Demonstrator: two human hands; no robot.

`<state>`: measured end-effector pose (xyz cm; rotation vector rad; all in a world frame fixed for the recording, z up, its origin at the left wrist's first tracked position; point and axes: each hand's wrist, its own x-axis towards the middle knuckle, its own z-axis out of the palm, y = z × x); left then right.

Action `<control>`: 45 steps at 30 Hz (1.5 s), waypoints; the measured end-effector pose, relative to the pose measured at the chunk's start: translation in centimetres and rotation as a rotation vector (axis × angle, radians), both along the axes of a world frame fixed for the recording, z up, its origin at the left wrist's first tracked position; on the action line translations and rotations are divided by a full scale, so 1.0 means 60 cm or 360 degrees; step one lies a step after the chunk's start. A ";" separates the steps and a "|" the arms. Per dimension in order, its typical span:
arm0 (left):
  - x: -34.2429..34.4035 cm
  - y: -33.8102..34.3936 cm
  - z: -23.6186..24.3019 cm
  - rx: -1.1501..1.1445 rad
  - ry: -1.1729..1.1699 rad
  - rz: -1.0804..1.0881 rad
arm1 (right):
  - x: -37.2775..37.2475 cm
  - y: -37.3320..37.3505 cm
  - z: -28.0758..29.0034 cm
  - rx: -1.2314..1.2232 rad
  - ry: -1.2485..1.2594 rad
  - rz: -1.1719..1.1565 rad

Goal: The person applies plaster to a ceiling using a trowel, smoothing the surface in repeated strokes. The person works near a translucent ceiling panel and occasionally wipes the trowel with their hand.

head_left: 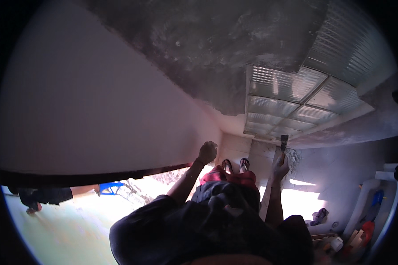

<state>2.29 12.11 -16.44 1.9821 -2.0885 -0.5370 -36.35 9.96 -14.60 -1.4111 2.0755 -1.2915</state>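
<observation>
Past shirt, clenches scraper in right hand; cannot tell contents of curled left hand. Could slip, scratching window beyond.

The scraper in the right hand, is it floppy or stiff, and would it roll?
The scraper is probably stiff: its dark blade sticks out straight from the right hand. It's likely light, since one hand holds it up. Its wide, flat blade should stop it rolling.
</observation>
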 end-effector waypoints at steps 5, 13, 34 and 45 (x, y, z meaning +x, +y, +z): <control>0.007 -0.006 -0.049 0.0009 -0.0092 -0.0107 | -0.006 0.000 0.014 0.0220 -0.0915 -0.0353; -0.013 -0.004 -0.082 0.0254 0.0387 -0.0313 | 0.047 0.042 0.039 0.0030 -0.1361 -0.0246; -0.141 -0.207 0.023 -0.1985 0.0531 0.0255 | 0.133 -0.106 0.132 -0.1036 -0.0798 0.0500; -0.159 -0.349 -0.143 -0.2290 0.0084 0.0066 | 0.169 -0.210 -0.006 -0.1519 -0.0713 0.0958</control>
